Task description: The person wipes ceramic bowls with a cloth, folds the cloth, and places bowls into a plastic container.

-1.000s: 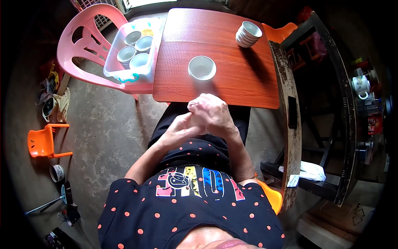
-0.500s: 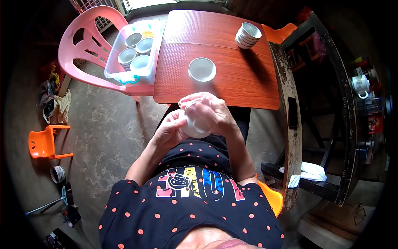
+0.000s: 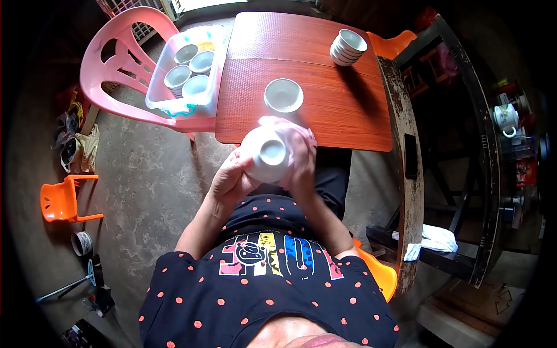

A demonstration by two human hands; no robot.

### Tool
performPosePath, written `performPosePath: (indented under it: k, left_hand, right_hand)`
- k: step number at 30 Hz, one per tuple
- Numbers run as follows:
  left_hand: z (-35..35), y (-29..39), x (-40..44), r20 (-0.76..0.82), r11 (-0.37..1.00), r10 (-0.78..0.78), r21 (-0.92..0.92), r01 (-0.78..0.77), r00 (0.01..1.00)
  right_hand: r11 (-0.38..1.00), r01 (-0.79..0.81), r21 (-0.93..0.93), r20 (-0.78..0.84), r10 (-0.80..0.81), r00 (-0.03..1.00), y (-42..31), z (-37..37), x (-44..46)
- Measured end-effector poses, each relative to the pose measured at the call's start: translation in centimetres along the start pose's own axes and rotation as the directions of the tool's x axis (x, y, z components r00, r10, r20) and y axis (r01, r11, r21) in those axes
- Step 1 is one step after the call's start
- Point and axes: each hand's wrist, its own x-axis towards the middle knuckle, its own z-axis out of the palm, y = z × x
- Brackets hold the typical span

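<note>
Head view: at the frame's center, your left hand (image 3: 231, 177) grips the white bowl (image 3: 266, 158), its foot facing the camera; your right hand (image 3: 300, 159) presses a pinkish cloth (image 3: 287, 129) against its right side. The bowl lies between both hands, below another bowl (image 3: 284, 95) on the table (image 3: 243, 87).

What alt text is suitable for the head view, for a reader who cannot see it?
A person's left hand holds a white bowl, its foot toward the camera; the right hand holds a pale pink cloth against it. Beyond, a red table bears one bowl and a bowl stack; at left, a pink chair holds a clear box of bowls.
</note>
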Motion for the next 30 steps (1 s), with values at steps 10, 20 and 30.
performPosePath:
  k: [10,20,30]
  left_hand:
    - [0.3,-1.3,-0.9,0.046,0.939,-0.128,0.327,0.106,0.991]
    - [1.2,-1.4,-0.1,-0.093,0.613,-0.006,0.787,0.077,0.996]
    - [0.6,-1.7,0.7,0.086,0.848,0.162,0.498,-0.183,0.983]
  right_hand:
    - [0.552,-0.757,0.349,0.86,0.132,0.493,-1.2,-3.6,7.4]
    - [-0.264,-0.49,0.831,0.515,0.698,0.497,-0.5,0.3,2.1]
    - [-0.299,-0.313,0.902,0.419,0.783,0.459,-2.7,0.4,2.5]
